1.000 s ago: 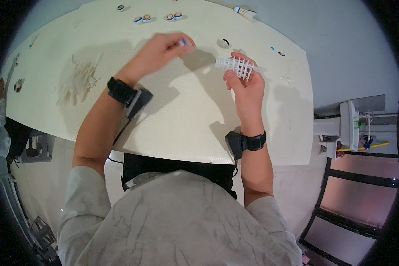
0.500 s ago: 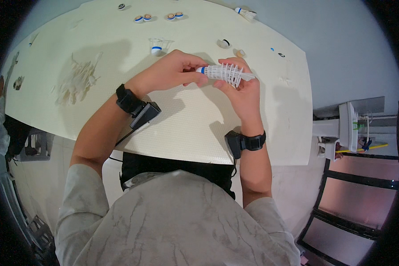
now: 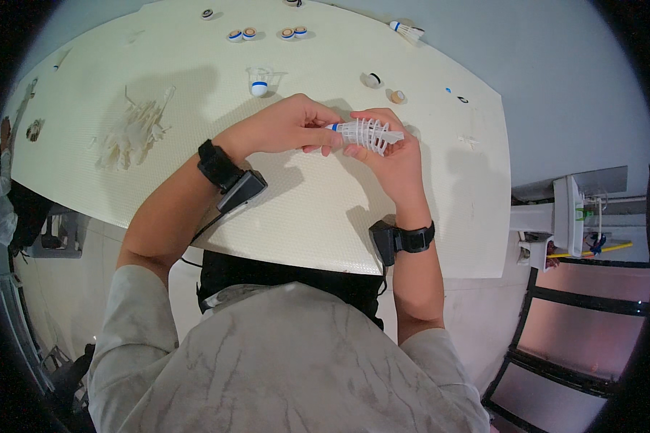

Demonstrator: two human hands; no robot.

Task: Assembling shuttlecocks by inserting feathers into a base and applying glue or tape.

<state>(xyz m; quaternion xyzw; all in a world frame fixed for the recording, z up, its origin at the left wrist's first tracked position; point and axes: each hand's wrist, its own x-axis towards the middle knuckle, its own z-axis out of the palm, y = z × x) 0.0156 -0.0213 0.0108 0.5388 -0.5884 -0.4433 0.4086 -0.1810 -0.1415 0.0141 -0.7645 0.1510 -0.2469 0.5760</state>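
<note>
Between my hands lies a white shuttlecock (image 3: 369,134) with a ribbed, cage-like skirt and a blue band, tilted nearly sideways. My left hand (image 3: 296,128) pinches its cork end with thumb and fingers, hiding most of the tip. Around the skirt's wide end, my right hand (image 3: 393,157) is closed, its thumb on the near side. Pale feather-like pieces show inside the cage and poke out at the right. Just beyond my left hand, another shuttlecock (image 3: 259,88) with a clear skirt and blue band rests on the table.
A heap of loose white feathers (image 3: 136,131) lies on the white table (image 3: 303,209) at left. Several blue-banded cork bases (image 3: 249,33) sit at the back. Beyond my right hand are a cork piece (image 3: 397,96) and a white base with a black ring (image 3: 372,80). A feathered shuttlecock (image 3: 406,32) lies at the far edge.
The view has shifted slightly, so everything sits a little lower in the picture. Both hands keep hold of the shuttlecock, and its feathers stick out less from the wide end.
</note>
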